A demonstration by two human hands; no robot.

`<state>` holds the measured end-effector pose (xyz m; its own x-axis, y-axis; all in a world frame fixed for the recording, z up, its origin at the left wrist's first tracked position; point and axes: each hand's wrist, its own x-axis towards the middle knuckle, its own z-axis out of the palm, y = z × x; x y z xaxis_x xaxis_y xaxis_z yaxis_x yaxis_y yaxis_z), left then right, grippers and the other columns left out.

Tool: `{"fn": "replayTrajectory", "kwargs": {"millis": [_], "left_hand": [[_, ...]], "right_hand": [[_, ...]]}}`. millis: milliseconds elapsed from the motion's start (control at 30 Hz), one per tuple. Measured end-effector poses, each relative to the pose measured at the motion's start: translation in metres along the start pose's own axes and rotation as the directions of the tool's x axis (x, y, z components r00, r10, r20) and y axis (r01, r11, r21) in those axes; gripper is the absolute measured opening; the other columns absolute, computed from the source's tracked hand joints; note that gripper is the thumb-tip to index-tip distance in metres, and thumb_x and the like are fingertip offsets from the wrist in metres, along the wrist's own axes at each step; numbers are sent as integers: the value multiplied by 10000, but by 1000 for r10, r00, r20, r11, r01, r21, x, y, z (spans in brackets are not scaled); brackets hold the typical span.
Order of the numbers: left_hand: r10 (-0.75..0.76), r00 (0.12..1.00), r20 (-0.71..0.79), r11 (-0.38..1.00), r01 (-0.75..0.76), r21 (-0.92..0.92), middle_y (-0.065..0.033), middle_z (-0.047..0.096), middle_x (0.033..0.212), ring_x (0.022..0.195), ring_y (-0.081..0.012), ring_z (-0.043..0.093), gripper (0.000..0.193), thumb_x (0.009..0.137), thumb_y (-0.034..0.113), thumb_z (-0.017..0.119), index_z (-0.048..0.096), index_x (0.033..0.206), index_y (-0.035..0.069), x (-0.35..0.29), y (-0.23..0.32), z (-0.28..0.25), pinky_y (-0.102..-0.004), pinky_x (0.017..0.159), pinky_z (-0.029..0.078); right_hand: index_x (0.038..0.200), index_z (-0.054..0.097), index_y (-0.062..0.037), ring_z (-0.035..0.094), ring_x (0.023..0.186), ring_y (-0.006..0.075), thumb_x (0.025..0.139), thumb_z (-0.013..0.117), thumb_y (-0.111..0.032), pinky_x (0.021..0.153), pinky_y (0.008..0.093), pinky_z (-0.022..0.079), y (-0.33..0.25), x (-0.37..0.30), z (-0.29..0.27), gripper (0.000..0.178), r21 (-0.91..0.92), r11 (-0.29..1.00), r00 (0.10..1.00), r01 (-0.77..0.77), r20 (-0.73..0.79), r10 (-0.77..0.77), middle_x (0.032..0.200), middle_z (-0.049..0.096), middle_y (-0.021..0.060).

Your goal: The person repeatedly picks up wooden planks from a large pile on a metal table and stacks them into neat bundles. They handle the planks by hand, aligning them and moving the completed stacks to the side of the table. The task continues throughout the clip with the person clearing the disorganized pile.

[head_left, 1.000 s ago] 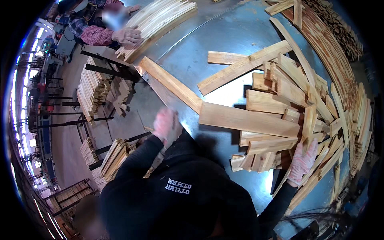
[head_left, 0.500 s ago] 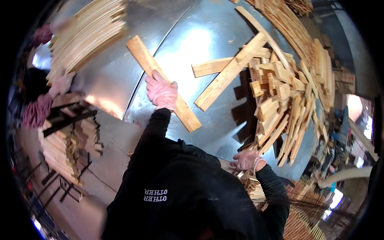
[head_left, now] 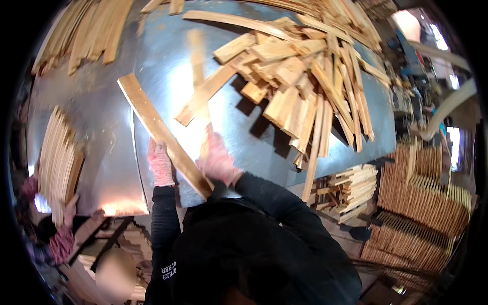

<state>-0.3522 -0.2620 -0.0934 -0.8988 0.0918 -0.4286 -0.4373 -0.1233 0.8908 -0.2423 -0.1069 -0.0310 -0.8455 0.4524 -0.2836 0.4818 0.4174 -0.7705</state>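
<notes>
My left hand [head_left: 161, 165], in a pinkish glove, grips the left edge of a flat wooden board [head_left: 152, 119]. This board slants from the upper left toward my chest, its near end close to my dark sleeve. My right hand [head_left: 219, 158], gloved the same way, is closed round the near end of a second wooden board [head_left: 196, 58]. Motion smears that one as it points away from me. It lies across or over another loose board [head_left: 208, 94], and I cannot tell whether they touch. A messy heap of boards [head_left: 290, 71] is to the right.
The metal table [head_left: 109, 137] has a seam left of my left hand. Board stacks lie on it at the far left [head_left: 94, 30] and near left [head_left: 58, 157], where a co-worker's gloved hand [head_left: 69, 211] touches the nearer one. Slatted wood stacks [head_left: 406, 203] stand beyond its right edge.
My view has turned rightward. My right hand has come from the table's near edge to a board by the heap and gripped it. My left hand has shifted from the first board's top to its edge.
</notes>
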Motion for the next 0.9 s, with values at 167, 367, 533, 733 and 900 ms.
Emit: {"fn": "replayTrajectory", "kwargs": {"millis": [167,367,533,733,900], "left_hand": [[-340,934,112,901,358,-245,-127,646,1181,1089,-261,634,391,974,113,648,531,1331,7,3,-28,52,-391,918,558],[-383,919,97,822,387,-418,-139,651,1198,1085,-301,660,390,938,35,665,533,1305,20,16,-48,64,-475,941,573],[-286,943,169,912,322,-253,-149,625,1251,1138,-328,634,402,963,101,632,509,1336,14,3,-35,58,-479,1004,537],[-375,912,169,845,411,-342,-147,604,1302,1203,-334,601,447,961,154,625,491,1367,26,-13,-46,38,-495,1049,507],[-361,932,42,866,352,-356,-124,628,1276,1169,-332,623,428,951,155,648,520,1346,51,-5,-59,55,-519,1022,520]], "right_hand": [[1240,589,-22,606,1178,312,840,694,-224,1004,416,484,45,-72,-64,460,-188,727,750,661,132,-648,1228,610,196],[1583,158,-12,383,1404,456,800,779,-392,1120,482,377,199,-138,-207,1070,-161,830,715,-534,-610,341,1552,333,302],[1583,180,-89,601,1176,439,776,728,-211,1013,515,470,143,-193,-245,983,-135,585,601,-799,-192,776,1321,591,215],[1443,481,-57,615,1034,342,699,683,-114,872,480,492,182,-267,-321,774,-733,680,936,12,-230,-265,1096,632,117],[1484,425,-74,507,1271,373,789,731,-251,1097,477,383,274,-48,-434,779,-742,665,894,-83,-351,-280,1398,543,171]]}}
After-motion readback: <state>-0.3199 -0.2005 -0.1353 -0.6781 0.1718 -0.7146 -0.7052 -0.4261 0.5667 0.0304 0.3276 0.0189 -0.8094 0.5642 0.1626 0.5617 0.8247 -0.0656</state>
